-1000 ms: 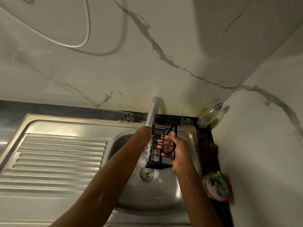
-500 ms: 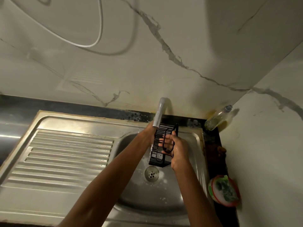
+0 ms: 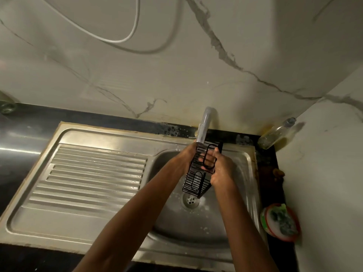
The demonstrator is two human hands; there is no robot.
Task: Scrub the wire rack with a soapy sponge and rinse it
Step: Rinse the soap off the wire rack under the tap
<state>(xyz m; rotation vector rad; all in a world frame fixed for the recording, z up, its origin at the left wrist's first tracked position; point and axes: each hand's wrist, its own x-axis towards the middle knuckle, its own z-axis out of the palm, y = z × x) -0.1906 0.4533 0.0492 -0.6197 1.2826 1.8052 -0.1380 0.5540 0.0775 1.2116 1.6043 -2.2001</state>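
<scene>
A black wire rack (image 3: 194,180) hangs upright over the sink basin (image 3: 198,224), right under the grey tap spout (image 3: 203,127). My left hand (image 3: 187,155) holds the rack's upper left side; its fingers show through the wires. My right hand (image 3: 221,169) grips the rack's right side, thumb up by a black wire loop. A green soapy sponge (image 3: 282,220) lies in a red-rimmed dish (image 3: 294,237) on the counter at the right, apart from both hands.
A ribbed steel drainboard (image 3: 94,173) fills the left. The drain (image 3: 190,199) sits just under the rack. A clear bottle (image 3: 275,134) leans in the back right corner. A white cable (image 3: 129,34) loops on the marble wall. A wall closes in on the right.
The rack has been turned and tilted in my hands under the spout, its lower end now nearer the drain. Both hands kept their hold. The camera view shifted slightly.
</scene>
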